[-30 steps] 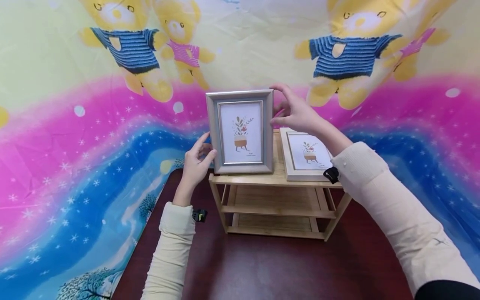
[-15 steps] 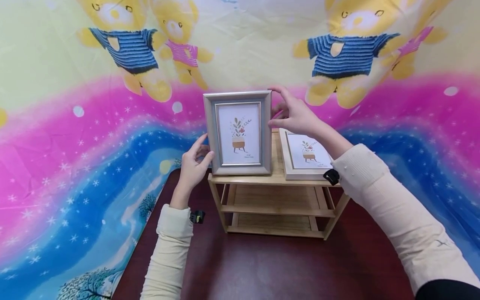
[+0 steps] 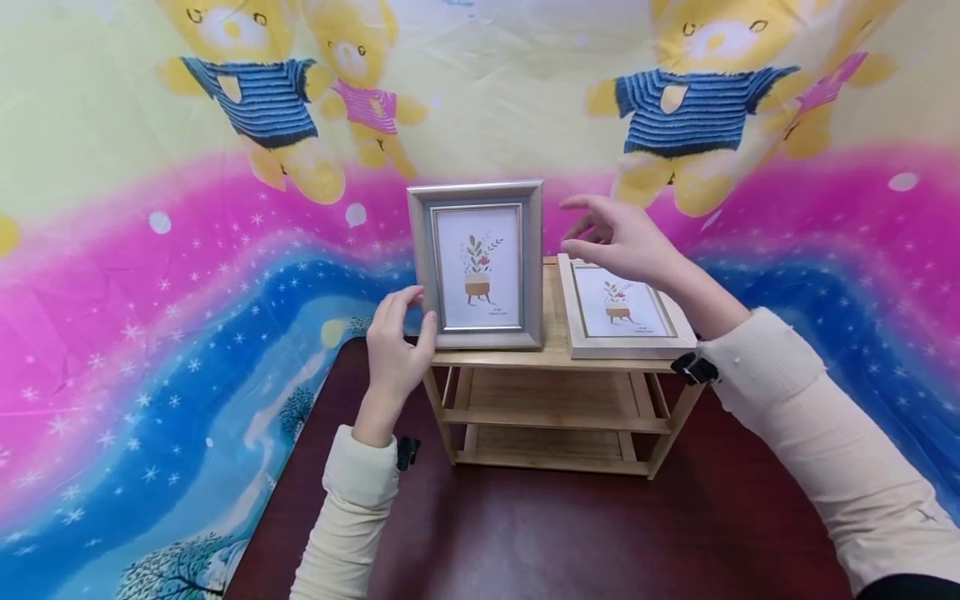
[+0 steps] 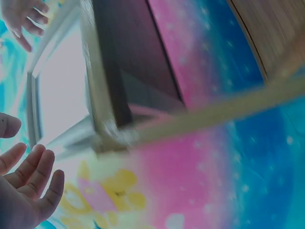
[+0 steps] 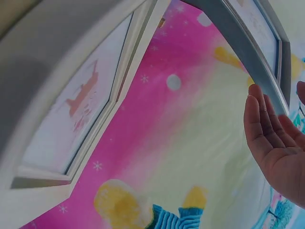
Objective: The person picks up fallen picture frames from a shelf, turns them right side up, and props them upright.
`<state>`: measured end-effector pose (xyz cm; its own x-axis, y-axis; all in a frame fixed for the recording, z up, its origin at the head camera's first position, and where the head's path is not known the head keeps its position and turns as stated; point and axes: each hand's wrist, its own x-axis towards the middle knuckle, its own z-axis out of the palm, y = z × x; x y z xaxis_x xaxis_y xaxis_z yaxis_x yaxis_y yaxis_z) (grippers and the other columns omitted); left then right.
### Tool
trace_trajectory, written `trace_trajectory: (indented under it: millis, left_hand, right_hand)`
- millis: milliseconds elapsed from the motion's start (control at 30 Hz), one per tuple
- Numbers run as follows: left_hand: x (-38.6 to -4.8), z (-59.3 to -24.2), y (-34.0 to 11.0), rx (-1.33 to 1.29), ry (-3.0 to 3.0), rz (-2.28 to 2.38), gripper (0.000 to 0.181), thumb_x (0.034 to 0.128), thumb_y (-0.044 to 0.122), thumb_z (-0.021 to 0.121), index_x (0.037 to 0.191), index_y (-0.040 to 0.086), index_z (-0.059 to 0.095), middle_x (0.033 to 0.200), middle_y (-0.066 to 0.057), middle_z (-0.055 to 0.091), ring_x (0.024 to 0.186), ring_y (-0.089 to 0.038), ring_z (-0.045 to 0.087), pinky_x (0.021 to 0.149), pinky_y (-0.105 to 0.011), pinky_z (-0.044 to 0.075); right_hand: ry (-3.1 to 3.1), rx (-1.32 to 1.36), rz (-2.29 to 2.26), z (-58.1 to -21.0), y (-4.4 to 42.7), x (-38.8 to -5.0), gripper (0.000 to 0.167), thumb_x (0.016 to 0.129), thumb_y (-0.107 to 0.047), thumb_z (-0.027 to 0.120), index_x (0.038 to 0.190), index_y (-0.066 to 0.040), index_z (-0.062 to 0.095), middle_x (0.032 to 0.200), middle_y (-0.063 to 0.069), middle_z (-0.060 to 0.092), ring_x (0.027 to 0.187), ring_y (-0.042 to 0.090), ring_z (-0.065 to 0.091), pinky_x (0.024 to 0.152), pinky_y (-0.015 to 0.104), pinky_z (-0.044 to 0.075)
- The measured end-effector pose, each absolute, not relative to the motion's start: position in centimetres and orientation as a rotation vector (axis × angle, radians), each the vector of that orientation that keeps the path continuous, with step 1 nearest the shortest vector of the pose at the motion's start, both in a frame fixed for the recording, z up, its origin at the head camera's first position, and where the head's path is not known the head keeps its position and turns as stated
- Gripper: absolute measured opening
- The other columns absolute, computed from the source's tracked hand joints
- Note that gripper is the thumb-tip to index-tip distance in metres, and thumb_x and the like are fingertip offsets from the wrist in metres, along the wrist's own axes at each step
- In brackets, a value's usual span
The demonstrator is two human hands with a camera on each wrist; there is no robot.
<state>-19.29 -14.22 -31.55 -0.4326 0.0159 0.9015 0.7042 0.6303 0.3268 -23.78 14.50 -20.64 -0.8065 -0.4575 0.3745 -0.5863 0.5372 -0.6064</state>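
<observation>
A grey-silver picture frame (image 3: 532, 267) with a plant print stands upright on the left part of a wooden rack's top shelf (image 3: 555, 357). Beside its lower left edge is the left hand (image 3: 397, 350), fingers loosely bent; whether it touches the frame cannot be told. To the right of the frame, apart from it, hovers the right hand (image 3: 622, 237), holding nothing. A cream frame (image 3: 581, 347) with a similar print lies on the shelf's right part, partly behind the right wrist. The left wrist view shows spread fingers of the left hand (image 4: 33, 191) near a frame.
Two lower tiers (image 3: 555, 422) of the rack show under its top. The rack stands on a dark red table (image 3: 570, 533). Behind and at both sides hangs a colourful cloth (image 3: 480, 100) printed with bears and snowflakes.
The right hand has let go of the upright frame's upper right edge and moved right. The left hand has shifted slightly down. The grey frame has settled slightly left and now stands still.
</observation>
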Motion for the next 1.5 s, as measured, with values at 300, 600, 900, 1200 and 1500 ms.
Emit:
trace_trajectory:
  millis: [300, 600, 900, 1200, 1500]
  left_hand:
    - [-17.4, -31.5, -10.2, -0.687, -1.864, -1.152, 0.020, 0.0747, -0.006, 0.063, 0.095, -0.007, 0.062, 0.075, -0.013, 0.061, 0.067, -0.023, 0.058, 0.055, -0.036, 0.048]
    - [-16.0, -31.0, -7.2, -0.669, -1.990, -1.422, 0.022, 0.0758, -0.004, 0.065, 0.097, -0.010, 0.062, 0.074, -0.014, 0.062, 0.065, -0.022, 0.057, 0.056, -0.031, 0.049]
    - [-15.8, -30.8, -3.7, -0.683, -2.053, -1.550, 0.027, 0.0751, 0.001, 0.067, 0.100, -0.009, 0.060, 0.078, -0.015, 0.063, 0.068, -0.020, 0.060, 0.060, -0.024, 0.051]
    - [-16.1, -31.4, -0.9, -0.741, -2.152, -1.237, 0.038, 0.0736, 0.008, 0.071, 0.106, -0.009, 0.058, 0.082, -0.014, 0.062, 0.072, -0.019, 0.059, 0.065, -0.018, 0.049]
    - [-16.2, -31.6, 2.0, -0.562, -2.512, -0.907, 0.074, 0.0799, 0.038, 0.065, 0.133, -0.005, 0.037, 0.129, -0.017, 0.048, 0.119, -0.026, 0.045, 0.098, -0.035, 0.037]
  right_hand:
    - [-2.678, 0.707, 1.086, -21.4, 18.2, -21.5, 0.034, 0.088, -0.026, 0.060, 0.112, -0.003, 0.061, 0.089, 0.010, 0.065, 0.070, 0.014, 0.063, 0.065, 0.021, 0.049]
    - [-2.769, 0.465, 1.178, -22.3, 21.8, -20.6, 0.041, 0.089, -0.033, 0.057, 0.113, 0.000, 0.059, 0.088, 0.014, 0.063, 0.070, 0.022, 0.061, 0.061, 0.023, 0.051]
    - [-2.774, 0.364, 1.252, -23.4, 24.0, -23.1, 0.048, 0.091, -0.033, 0.054, 0.117, 0.007, 0.054, 0.085, 0.010, 0.063, 0.065, 0.009, 0.060, 0.059, 0.022, 0.051]
    - [-2.820, 0.240, 1.271, -24.3, 24.9, -26.7, 0.060, 0.088, -0.046, 0.052, 0.117, 0.007, 0.052, 0.088, 0.009, 0.064, 0.071, 0.013, 0.062, 0.064, 0.026, 0.052]
    - [-3.020, 0.168, 1.113, -25.5, 25.7, -30.4, 0.082, 0.084, -0.058, 0.048, 0.133, 0.007, 0.036, 0.107, 0.030, 0.054, 0.080, 0.029, 0.062, 0.068, 0.036, 0.053]
